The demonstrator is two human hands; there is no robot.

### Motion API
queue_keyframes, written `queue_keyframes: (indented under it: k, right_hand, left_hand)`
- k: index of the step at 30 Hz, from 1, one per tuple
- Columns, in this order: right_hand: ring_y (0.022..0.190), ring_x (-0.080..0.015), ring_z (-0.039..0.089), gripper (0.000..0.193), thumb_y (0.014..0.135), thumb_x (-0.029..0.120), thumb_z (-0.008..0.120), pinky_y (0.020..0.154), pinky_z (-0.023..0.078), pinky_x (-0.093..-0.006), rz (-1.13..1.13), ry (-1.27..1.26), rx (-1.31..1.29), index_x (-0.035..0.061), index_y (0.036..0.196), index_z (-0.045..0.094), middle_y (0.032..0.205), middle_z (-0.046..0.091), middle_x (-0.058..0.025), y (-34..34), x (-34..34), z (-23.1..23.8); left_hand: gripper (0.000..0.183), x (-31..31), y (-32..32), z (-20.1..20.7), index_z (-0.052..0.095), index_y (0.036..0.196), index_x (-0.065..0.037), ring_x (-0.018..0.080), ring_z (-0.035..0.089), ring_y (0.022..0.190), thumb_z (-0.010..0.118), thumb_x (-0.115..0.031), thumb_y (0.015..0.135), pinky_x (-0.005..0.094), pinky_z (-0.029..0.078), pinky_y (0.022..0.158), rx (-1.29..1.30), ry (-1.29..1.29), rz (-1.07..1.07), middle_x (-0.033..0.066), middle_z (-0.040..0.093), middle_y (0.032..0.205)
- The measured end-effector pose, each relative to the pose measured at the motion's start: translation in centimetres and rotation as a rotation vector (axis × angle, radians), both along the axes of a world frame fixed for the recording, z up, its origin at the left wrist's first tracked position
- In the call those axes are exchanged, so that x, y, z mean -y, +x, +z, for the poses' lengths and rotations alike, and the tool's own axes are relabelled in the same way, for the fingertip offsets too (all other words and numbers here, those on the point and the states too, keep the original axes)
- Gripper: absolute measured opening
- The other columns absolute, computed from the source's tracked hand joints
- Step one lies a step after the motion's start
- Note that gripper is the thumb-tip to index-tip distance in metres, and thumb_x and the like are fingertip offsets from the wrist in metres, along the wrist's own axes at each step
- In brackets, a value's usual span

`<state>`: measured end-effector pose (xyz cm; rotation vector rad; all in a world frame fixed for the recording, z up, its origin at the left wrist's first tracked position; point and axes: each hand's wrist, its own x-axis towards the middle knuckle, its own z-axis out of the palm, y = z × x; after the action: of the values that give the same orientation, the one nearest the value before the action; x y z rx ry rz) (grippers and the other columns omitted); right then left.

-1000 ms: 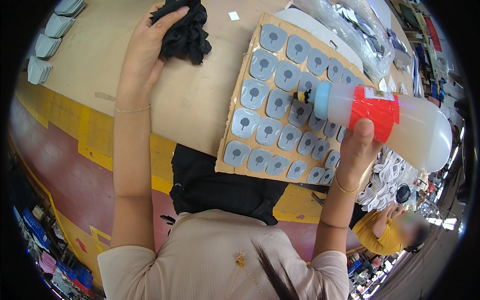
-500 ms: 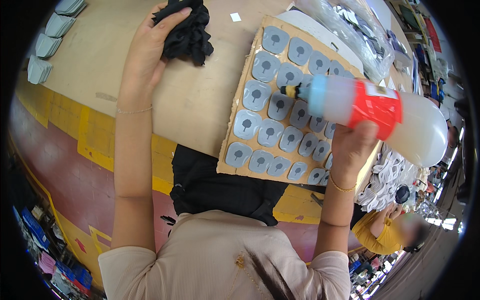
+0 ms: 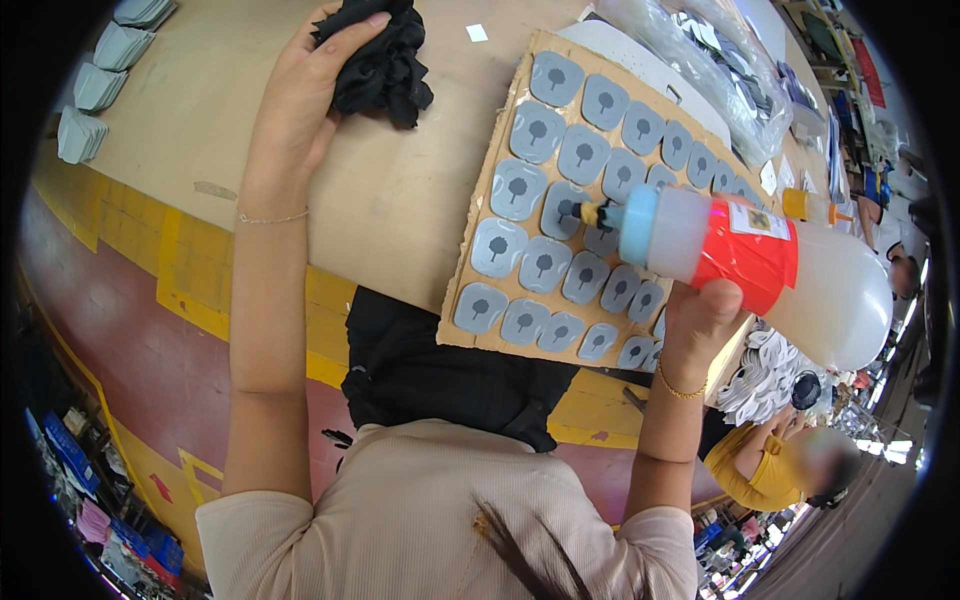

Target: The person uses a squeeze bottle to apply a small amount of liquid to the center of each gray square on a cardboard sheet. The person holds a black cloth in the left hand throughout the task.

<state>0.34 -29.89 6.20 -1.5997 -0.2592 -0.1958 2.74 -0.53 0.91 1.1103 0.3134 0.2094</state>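
Note:
My left hand [image 3: 318,75] is closed around a crumpled black cloth [image 3: 380,65] over the far left part of the table. In my right hand [image 3: 705,315] a large translucent squeeze bottle [image 3: 835,290] lies tilted on its side, with a red label, a light blue cap and a narrow yellow-and-black nozzle pointing left. Its nozzle hangs above a cardboard sheet [image 3: 455,262] set with rows of grey rounded-square patches [image 3: 498,247]. Each patch bears a dark tree shape. The bottle and my hand hide some patches on the right side.
Stacks of grey pieces [image 3: 98,85] line the table's far left edge. A clear plastic bag [image 3: 740,110] of cut pieces lies beyond the cardboard. A small orange-capped bottle [image 3: 810,207], a heap of white pieces [image 3: 755,375] and a person in yellow [image 3: 750,465] are at the right.
The squeeze bottle has shifted slightly down toward me, uncovering more patches and the small orange-capped bottle behind it. My left hand, still gripping the black cloth, has barely moved.

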Motion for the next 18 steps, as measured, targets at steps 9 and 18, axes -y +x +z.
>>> queue_keyframes:
  k: [9, 18]
  right_hand:
    - [0.081, -0.0181, 0.059, 0.063, 0.058, 0.029, 0.08, 0.071, 0.05, -0.0292, 0.069, -0.276, 0.077, -0.0027, 0.103, 0.05, 0.093, 0.057, -0.0087, 0.7, -0.8, 0.3]
    - [0.089, -0.0181, 0.055, 0.081, 0.056, 0.045, 0.076, 0.076, 0.048, -0.0313, 0.063, -0.049, -0.158, -0.0008, 0.113, 0.042, 0.103, 0.053, -0.0108, 0.4, 0.2, 0.7]
  left_hand:
    - [0.017, 0.2, -0.1, 0.3, 0.052, 0.092, -0.003, 0.0114, 0.058, 0.075, 0.059, -0.01, 0.078, 0.0235, 0.048, 0.067, -0.016, 0.009, 0.019, 0.0048, 0.058, 0.086]
    - [0.015, 0.1, -0.1, 0.2, 0.052, 0.09, -0.005, 0.0102, 0.058, 0.075, 0.06, -0.01, 0.078, 0.0228, 0.048, 0.067, -0.011, 0.038, 0.006, 0.0041, 0.058, 0.086]
